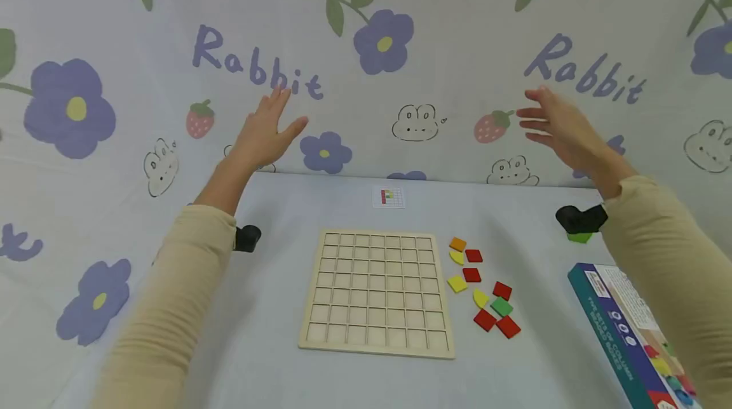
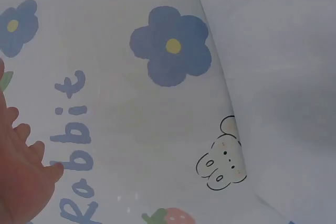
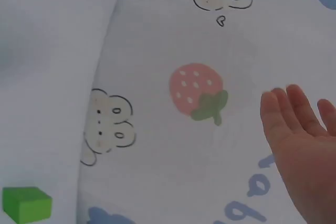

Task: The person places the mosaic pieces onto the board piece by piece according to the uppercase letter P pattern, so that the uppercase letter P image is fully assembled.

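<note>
The left hand (image 1: 264, 136) and right hand (image 1: 563, 127) are raised and empty, fingers loosely extended, while the loose coloured tiles (image 1: 485, 320) lie below, just right of the wooden grid board (image 1: 377, 300), nearer the right hand.

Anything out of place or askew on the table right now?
Mildly: the green block sits alone past the box's far end, apart from the loose tiles beside the board. No damage shows.

We see a matt, pale-wood grid board (image 1: 375, 298), smooth tiles (image 1: 508, 326), matt cloth b/drop (image 1: 457, 34) & smooth cardbd-look box (image 1: 614, 339).
</note>
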The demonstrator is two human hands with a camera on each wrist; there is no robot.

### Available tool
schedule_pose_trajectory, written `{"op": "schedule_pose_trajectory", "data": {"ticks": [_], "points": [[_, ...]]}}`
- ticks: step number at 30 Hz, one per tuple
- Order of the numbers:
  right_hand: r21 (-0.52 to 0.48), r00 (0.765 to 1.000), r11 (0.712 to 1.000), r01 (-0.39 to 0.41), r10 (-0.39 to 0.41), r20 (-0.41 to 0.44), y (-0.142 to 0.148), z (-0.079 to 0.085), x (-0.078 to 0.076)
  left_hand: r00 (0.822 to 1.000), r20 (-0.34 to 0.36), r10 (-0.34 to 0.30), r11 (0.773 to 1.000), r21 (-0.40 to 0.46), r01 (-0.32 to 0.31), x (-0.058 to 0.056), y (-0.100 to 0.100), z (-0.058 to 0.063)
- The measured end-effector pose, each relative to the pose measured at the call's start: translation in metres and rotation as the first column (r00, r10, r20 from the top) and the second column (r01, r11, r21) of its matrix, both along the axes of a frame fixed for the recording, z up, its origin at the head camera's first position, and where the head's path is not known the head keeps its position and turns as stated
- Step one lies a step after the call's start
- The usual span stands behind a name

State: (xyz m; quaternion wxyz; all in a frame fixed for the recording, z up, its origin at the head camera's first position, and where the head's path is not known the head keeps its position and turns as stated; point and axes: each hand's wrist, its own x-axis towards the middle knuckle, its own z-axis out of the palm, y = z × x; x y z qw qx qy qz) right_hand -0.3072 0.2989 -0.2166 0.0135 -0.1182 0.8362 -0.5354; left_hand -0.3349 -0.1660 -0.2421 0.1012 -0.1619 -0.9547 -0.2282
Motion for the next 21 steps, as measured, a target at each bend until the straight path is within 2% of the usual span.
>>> {"op": "schedule_pose_trajectory", "data": {"ticks": [2,4,6,8,10,11,14,16,18,21], "points": [[-0.092,0.999,0.995,-0.04,0.043,0.031,0.01,-0.018,0.007,0.999,-0.007,-0.035,0.998,0.059,0.035,0.005,-0.006,-0.011],[-0.198,0.992,0.976,-0.092,0.107,0.067,0.018,-0.035,0.013,0.998,-0.009,-0.06,0.992,0.115,0.061,0.01,-0.011,-0.023],[-0.339,0.969,0.924,-0.177,0.224,0.104,0.027,-0.052,0.017,0.995,-0.01,-0.096,0.98,0.173,0.096,0.015,-0.013,-0.034],[-0.458,0.93,0.854,-0.248,0.342,0.134,0.033,-0.068,0.022,0.991,-0.018,-0.136,0.968,0.209,0.136,0.021,-0.013,-0.046],[-0.529,0.886,0.794,-0.3,0.438,0.154,0.037,-0.082,0.027,0.983,-0.035,-0.178,0.959,0.216,0.181,0.026,-0.01,-0.057],[-0.552,0.869,0.774,-0.309,0.466,0.167,0.039,-0.089,0.031,0.979,-0.041,-0.201,0.954,0.217,0.205,0.028,-0.009,-0.063],[-0.561,0.853,0.773,-0.296,0.478,0.21,0.037,-0.108,0.042,0.964,-0.04,-0.264,0.942,0.202,0.267,0.035,-0.001,-0.078],[-0.547,0.852,0.791,-0.272,0.462,0.244,0.033,-0.118,0.048,0.953,-0.022,-0.303,0.934,0.19,0.301,0.039,0.004,-0.086],[-0.498,0.857,0.829,-0.254,0.432,0.282,0.027,-0.127,0.053,0.942,0.014,-0.335,0.929,0.172,0.328,0.043,0.008,-0.093],[-0.373,0.86,0.896,-0.24,0.374,0.346,0.016,-0.136,0.059,0.926,0.077,-0.369,0.923,0.147,0.356,0.048,0.012,-0.103]]}}
